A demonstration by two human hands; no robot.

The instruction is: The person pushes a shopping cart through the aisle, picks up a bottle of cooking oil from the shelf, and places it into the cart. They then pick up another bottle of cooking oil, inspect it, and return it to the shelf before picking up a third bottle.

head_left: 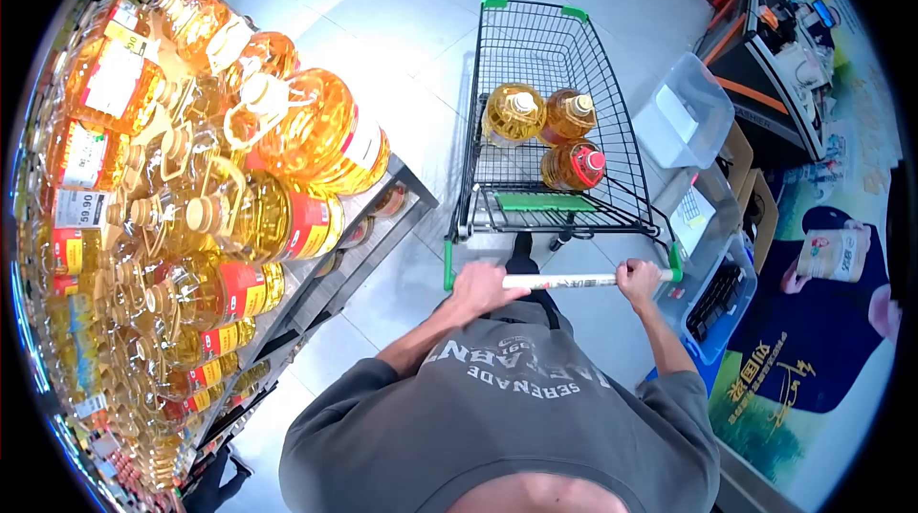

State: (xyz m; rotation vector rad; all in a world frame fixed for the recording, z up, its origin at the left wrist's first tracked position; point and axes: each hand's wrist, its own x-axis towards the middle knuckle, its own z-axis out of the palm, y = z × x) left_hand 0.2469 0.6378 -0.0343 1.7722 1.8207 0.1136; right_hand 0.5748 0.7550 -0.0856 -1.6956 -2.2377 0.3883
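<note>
Nearest is the person's dark grey shirt (521,417), with pale lettering across its chest and two bare forearms reaching forward from its sleeves. Both hands are closed on the white handle (588,281) of one shopping cart. The left hand (480,289) wraps the bar toward its left end, and the right hand (638,282) curls over it just beside the right green end piece (677,262). Printed characters show on the stretch of bar between them.

Beyond the handle, a single green panel (545,202) crosses the near end of the black wire cart (622,97). Three bottles of golden oil stand in its basket: a red-capped bottle (577,166) closest to the handle and, just past it, two pale-capped ones side by side, the left bottle (514,114) and the right bottle (571,118). Two green corner pieces (575,13) sit on the far rim.

To the left, a display shelf (406,183) carries oil bottles (316,135) too crowded to count; one price tag (80,209) there reads 59.90. To the right are two plastic bins, a near one (706,322) with dark contents and a farther clear one (703,121). Past them stands one dark counter (765,73) with an orange stripe.
</note>
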